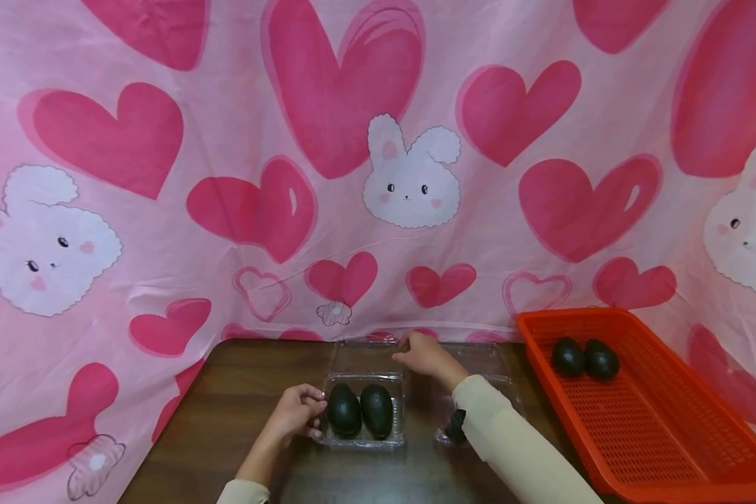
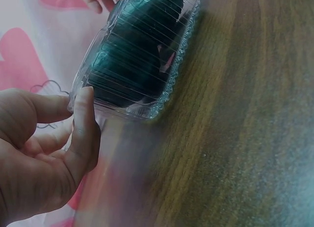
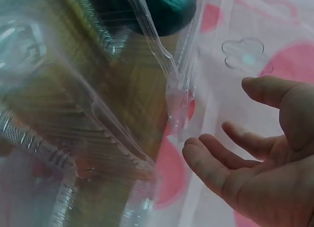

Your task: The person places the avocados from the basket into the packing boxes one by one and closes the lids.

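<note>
A clear plastic clamshell box [image 1: 365,444] stands on the table with two dark avocados [image 1: 344,409] side by side in it. Its clear lid [image 1: 360,358] is folded back away from the person. At the box's left rim, the thumb and a finger of my left hand [image 1: 295,413] pinch the plastic edge, seen close in the left wrist view. My right hand [image 1: 425,355] is over the lid's right side; in the right wrist view its fingers [image 3: 206,163] are loosely bent beside the lid's edge, holding nothing.
A second clear clamshell box [image 1: 444,437] lies to the right, partly hidden by the right sleeve [image 1: 516,437]. Farther right, an orange basket [image 1: 611,462] holds two more avocados [image 1: 601,359]. A pink heart-patterned cloth [image 1: 409,259] hangs behind the wooden table [image 1: 208,427].
</note>
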### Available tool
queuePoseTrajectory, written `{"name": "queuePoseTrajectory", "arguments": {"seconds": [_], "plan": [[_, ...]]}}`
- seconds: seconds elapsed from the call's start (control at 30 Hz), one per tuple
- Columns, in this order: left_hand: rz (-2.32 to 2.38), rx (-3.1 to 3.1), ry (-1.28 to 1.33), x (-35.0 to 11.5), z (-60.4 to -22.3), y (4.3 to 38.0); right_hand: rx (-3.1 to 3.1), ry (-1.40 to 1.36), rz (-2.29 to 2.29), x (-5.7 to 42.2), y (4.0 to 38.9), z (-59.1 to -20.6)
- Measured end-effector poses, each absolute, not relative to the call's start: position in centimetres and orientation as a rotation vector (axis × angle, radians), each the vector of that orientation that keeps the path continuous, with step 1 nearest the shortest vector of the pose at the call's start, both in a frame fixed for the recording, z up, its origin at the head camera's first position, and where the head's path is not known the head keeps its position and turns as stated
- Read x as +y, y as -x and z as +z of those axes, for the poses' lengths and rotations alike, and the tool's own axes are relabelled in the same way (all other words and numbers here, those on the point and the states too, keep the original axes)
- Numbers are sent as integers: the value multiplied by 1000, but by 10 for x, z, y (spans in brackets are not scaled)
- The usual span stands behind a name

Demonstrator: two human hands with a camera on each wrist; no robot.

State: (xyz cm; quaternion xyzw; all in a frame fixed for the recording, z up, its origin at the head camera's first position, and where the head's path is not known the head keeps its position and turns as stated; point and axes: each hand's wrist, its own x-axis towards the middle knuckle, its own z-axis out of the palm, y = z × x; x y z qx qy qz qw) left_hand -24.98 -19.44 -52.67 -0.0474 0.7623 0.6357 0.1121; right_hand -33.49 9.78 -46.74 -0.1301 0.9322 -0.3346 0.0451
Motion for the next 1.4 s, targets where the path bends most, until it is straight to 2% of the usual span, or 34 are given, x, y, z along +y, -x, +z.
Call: {"name": "queuePoseTrajectory", "arguments": {"seconds": [0.27, 0.67, 1.1, 1.4], "plan": [[1866, 2240, 135, -193, -526, 253, 2725, 175, -1285, 99, 350, -479], [1848, 2253, 133, -194, -524, 256, 2346, -168, -1575, 96, 354, -485], [1842, 2267, 135, -194, -527, 254, 2110, -167, -1765, 91, 353, -501], [1869, 2243, 145, -195, -528, 251, 2098, -105, -1872, 84, 355, -497]]}}
